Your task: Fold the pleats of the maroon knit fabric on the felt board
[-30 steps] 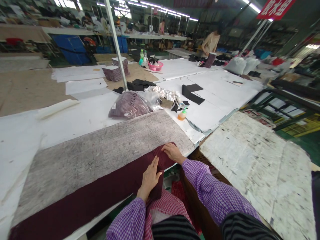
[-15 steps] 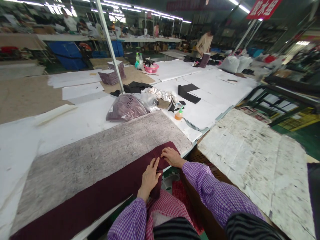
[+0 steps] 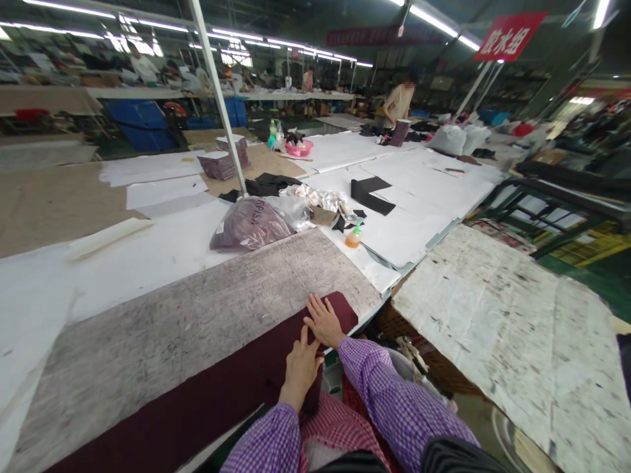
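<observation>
A long strip of dark maroon fabric point(image 3: 197, 401) runs along the near edge of the table, one end hanging a little over the edge by my body. My right hand point(image 3: 323, 320) lies flat on the fabric close to its far right end, fingers spread. Just nearer to me, my left hand point(image 3: 300, 369) rests on the same fabric with fingers stretched out, its fingertips close to my right hand. Under the fabric is a grey, stained board point(image 3: 187, 309).
Beyond the board sit a plastic bag of maroon material point(image 3: 251, 223), a small orange pump bottle point(image 3: 353, 236) and black fabric pieces point(image 3: 372, 194). A metal pole point(image 3: 219, 98) rises from the table. To the right stands a stained white-topped table point(image 3: 493, 322). A person point(image 3: 400, 102) works farther back.
My right hand has moved slightly left and flattened onto the fabric. My left hand has shifted a little nearer to me and right. The camera view has tilted up slightly.
</observation>
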